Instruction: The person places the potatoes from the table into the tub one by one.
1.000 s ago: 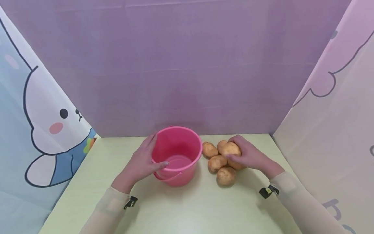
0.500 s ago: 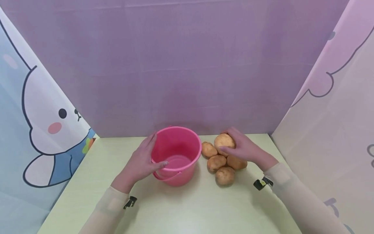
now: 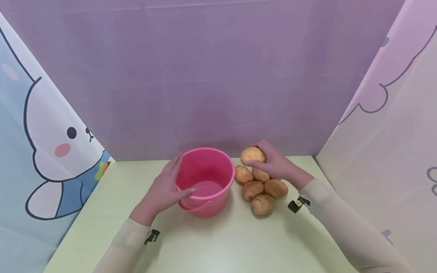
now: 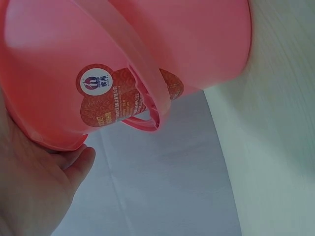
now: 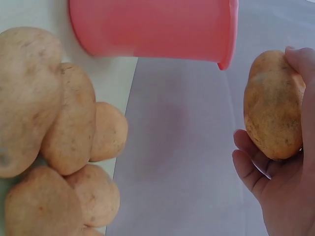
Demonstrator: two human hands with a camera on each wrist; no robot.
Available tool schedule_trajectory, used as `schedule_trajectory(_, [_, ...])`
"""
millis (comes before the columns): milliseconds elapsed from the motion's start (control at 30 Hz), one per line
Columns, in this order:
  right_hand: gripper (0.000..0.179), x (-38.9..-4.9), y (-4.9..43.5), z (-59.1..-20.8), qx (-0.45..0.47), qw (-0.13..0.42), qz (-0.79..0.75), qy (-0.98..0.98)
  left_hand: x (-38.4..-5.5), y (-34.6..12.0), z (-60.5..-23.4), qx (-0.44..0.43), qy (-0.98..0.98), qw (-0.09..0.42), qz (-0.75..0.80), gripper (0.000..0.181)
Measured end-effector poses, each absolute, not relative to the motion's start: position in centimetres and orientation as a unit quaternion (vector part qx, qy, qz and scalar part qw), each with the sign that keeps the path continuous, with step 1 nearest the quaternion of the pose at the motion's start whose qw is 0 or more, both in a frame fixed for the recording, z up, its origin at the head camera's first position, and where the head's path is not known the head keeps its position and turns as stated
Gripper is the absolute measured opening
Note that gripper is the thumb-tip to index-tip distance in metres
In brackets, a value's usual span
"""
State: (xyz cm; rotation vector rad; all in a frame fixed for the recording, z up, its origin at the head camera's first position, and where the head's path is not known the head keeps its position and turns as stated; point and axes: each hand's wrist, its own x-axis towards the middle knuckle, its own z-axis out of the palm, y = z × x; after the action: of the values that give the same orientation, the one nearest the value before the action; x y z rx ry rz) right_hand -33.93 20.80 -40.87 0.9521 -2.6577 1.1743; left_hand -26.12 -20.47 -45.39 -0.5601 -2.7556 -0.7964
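Note:
A pink bucket stands on the table, its handle folded down along the side. My left hand holds it by the rim from the left, with the thumb at the front of the rim and the fingers farther back. Raised just right of the bucket, my right hand grips a potato between thumb and fingers. In the right wrist view this potato is clear of the others, level with the bucket's rim. Beneath that hand several potatoes lie close together on the table.
The pale table ends at a purple cloth backdrop just behind the bucket. Printed cloth panels stand at the left and right. No potato shows inside the bucket.
My right hand has lifted its potato off the group and carried it left and up toward the bucket, uncovering the potatoes below. The left hand and the bucket have stayed in place.

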Motion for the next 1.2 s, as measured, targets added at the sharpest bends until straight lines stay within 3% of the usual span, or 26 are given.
schedule_trajectory(333, [0.060, -34.7, 18.2, -40.1, 0.263, 0.053, 0.413, -0.870, -26.0, -20.5, -45.2, -0.197, -0.935, 0.117, -0.270, 0.128])
schedule_trajectory(833, [0.048, -35.4, 15.2, -39.4, 0.331, 0.067, 0.379, -0.861, -26.1, -20.5, -45.3, -0.196, -0.934, 0.116, -0.274, 0.128])
schedule_trajectory(1200, [0.054, -35.4, 12.8, -38.7, 0.350, 0.055, 0.356, -0.865, -26.3, -20.6, -45.6, -0.201, -0.929, 0.121, -0.288, 0.127])
